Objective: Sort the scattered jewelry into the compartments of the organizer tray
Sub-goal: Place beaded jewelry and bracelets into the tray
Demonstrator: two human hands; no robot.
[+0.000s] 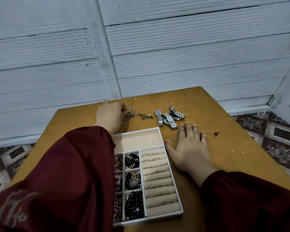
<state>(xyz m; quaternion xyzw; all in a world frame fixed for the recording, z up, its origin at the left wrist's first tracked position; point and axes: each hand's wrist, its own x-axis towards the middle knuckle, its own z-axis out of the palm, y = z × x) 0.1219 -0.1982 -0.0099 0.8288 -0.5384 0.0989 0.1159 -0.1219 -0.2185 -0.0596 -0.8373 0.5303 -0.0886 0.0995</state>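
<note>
Left hand [110, 114] reaches past the tray [163, 142], pinching the chain [137, 115]; right hand [189, 148] lies flat, fingers spread.

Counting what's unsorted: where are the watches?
Head view: the watches lie on the table past the tray's far right corner, right of the chain, beyond the right hand.

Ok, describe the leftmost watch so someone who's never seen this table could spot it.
Start at the white organizer tray on the wooden table. Beyond its far right corner lie three silver watches. The leftmost has a slim band stretched straight, unlike its two chunkier, curled neighbours.
</note>
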